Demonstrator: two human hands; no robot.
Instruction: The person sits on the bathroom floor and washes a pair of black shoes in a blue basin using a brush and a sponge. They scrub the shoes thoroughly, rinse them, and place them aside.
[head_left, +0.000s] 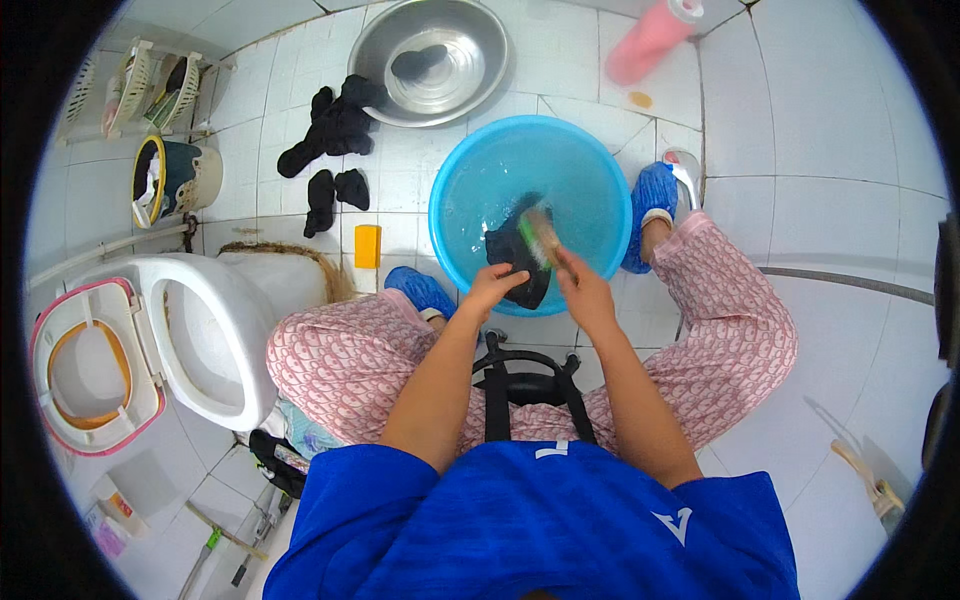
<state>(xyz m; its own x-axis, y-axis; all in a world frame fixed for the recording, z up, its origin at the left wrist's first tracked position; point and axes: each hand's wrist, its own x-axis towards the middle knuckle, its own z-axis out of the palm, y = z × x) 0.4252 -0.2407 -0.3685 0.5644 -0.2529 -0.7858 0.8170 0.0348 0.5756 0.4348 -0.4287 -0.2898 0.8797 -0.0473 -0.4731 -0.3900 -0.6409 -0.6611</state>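
In front of me stands a blue plastic basin with water in it. My left hand grips a wet black sock at the basin's near edge. A scrub brush with a wooden back and green and white bristles is in my right hand, over the sock; whether the bristles touch the cloth is blurred. A yellow bar of soap lies on the tiles left of the basin. Several black socks lie further left, some in a pile and others apart from it.
Beyond the basin is a steel bowl with a dark sock inside. A pink cylindrical container stands at the upper right. To the left are a white toilet and a waste bin. My shoe-covered feet flank the basin.
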